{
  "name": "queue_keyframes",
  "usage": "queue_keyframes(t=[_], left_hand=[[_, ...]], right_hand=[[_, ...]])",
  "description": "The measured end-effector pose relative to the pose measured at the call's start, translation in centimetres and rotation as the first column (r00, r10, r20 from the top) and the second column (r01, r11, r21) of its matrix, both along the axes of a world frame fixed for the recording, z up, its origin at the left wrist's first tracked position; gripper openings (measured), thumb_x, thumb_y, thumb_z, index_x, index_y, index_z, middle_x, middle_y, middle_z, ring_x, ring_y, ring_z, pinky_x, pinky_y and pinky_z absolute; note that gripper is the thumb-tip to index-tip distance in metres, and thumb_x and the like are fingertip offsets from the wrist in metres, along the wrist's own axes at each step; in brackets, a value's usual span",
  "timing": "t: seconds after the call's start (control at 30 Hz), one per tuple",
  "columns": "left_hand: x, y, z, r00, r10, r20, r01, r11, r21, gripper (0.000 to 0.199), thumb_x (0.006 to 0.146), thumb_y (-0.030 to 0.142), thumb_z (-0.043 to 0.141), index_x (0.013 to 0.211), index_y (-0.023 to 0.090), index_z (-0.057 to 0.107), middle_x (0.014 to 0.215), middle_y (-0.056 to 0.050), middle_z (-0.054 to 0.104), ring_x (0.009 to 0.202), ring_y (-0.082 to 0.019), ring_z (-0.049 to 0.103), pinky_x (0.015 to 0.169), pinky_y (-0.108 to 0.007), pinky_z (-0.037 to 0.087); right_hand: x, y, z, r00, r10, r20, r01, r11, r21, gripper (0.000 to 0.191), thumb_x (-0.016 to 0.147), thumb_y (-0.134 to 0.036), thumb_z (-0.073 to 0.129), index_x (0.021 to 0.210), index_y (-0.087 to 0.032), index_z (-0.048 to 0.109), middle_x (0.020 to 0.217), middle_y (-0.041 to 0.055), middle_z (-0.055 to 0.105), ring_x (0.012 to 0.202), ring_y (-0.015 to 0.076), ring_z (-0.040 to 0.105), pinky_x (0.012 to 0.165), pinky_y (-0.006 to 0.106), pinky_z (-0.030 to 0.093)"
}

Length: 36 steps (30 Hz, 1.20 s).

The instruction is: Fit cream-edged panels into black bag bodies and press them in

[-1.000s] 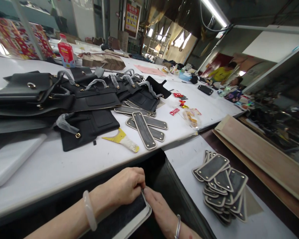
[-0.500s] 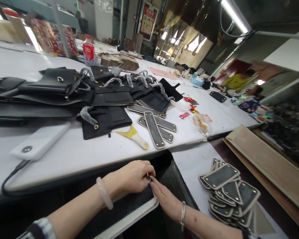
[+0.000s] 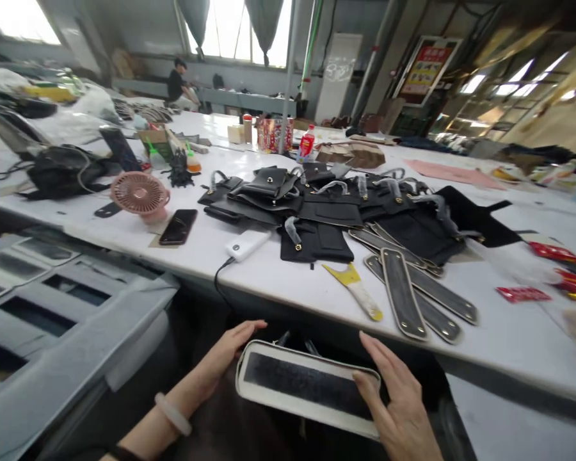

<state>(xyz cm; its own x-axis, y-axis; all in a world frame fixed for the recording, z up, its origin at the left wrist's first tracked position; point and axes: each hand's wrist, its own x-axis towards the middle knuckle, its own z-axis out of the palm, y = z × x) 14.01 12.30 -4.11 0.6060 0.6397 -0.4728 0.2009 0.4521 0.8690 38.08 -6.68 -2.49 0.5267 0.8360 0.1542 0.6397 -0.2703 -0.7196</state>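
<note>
Below the table edge a handbag point(image 3: 307, 381) with a black base panel and cream border lies tilted toward me. Dark handles show behind its upper edge. My left hand point(image 3: 233, 349) is at the bag's left end, fingers stretched out and open; its thumb is hidden. At the other end my right hand point(image 3: 396, 397) is closed on the bag, thumb pressed on the panel and fingers reaching up past the corner. On the table just beyond lie several cream-edged black strips point(image 3: 403, 291) with studs and a yellow-and-white flat tool point(image 3: 355, 291).
Black bags point(image 3: 317, 211) with wrapped handles are heaped on the white table point(image 3: 278, 298). Left of them are a white power bank point(image 3: 247, 244) with a cable, a phone point(image 3: 178, 227) and a pink fan point(image 3: 141, 194). A slotted grey rack point(image 3: 91, 333) stands at lower left.
The view has swung left. My hands, together at the bag's corner before, are now apart at its two ends. The bag has turned so its base panel faces me.
</note>
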Motion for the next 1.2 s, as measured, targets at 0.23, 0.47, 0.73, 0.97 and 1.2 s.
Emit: queue_keyframes(t=[0.23, 0.47, 0.73, 0.97, 1.2], left_hand=[[-0.5, -5.6, -4.1, 0.846, 0.439, 0.303, -0.206, 0.793, -0.573, 0.052, 0.089, 0.053, 0.052, 0.124, 0.017, 0.061, 0.112, -0.009, 0.07, 0.109, -0.025, 0.062, 0.093, -0.034, 0.046], [0.3, -5.4, -4.5, 0.743, 0.628, 0.232, -0.378, 0.679, -0.629, 0.04, 0.088, 0.038, 0.059, 0.123, 0.018, 0.06, 0.119, -0.007, 0.067, 0.114, -0.02, 0.059, 0.1, -0.03, 0.042], [0.0, -5.5, -4.0, 0.749, 0.599, 0.282, -0.384, 0.74, -0.552, 0.055, 0.08, 0.045, 0.067, 0.127, 0.018, 0.057, 0.113, -0.007, 0.068, 0.11, -0.022, 0.06, 0.103, -0.034, 0.038], [0.4, -5.4, -3.7, 0.743, 0.599, 0.298, -0.401, 0.756, -0.518, 0.056, 0.076, 0.047, 0.069, 0.122, 0.018, 0.061, 0.113, -0.008, 0.068, 0.114, -0.027, 0.057, 0.103, -0.037, 0.038], [0.4, -5.3, -3.1, 0.715, 0.634, 0.293, -0.451, 0.74, -0.499, 0.051, 0.071, 0.046, 0.074, 0.112, 0.017, 0.068, 0.109, -0.008, 0.071, 0.111, -0.028, 0.059, 0.102, -0.037, 0.039]], right_hand=[[-9.1, 7.2, 4.1, 0.763, 0.625, 0.165, -0.623, 0.779, -0.072, 0.024, 0.09, -0.019, 0.053, 0.111, -0.024, 0.063, 0.112, 0.007, 0.065, 0.096, 0.0232, 0.059, 0.084, 0.036, 0.047], [-11.5, 9.1, 3.1, 0.749, 0.647, 0.143, -0.578, 0.744, -0.334, 0.024, 0.079, -0.016, 0.064, 0.101, -0.025, 0.063, 0.111, 0.0026, 0.062, 0.097, 0.0272, 0.054, 0.081, 0.043, 0.044], [-12.0, 9.5, 2.3, 0.725, 0.656, 0.21, -0.566, 0.741, -0.362, 0.032, 0.074, -0.013, 0.068, 0.103, -0.025, 0.064, 0.112, 0.003, 0.064, 0.096, 0.028, 0.055, 0.08, 0.041, 0.044], [-10.9, 9.2, 1.4, 0.67, 0.72, 0.18, -0.65, 0.687, -0.326, 0.05, 0.08, -0.018, 0.063, 0.128, -0.021, 0.048, 0.121, 0.0068, 0.059, 0.102, 0.0281, 0.054, 0.084, 0.039, 0.045], [-11.6, 9.7, 2.6, 0.691, 0.712, 0.125, -0.599, 0.661, -0.452, 0.047, 0.08, -0.016, 0.057, 0.126, -0.022, 0.051, 0.124, 0.0068, 0.056, 0.107, 0.0294, 0.053, 0.09, 0.044, 0.046]])
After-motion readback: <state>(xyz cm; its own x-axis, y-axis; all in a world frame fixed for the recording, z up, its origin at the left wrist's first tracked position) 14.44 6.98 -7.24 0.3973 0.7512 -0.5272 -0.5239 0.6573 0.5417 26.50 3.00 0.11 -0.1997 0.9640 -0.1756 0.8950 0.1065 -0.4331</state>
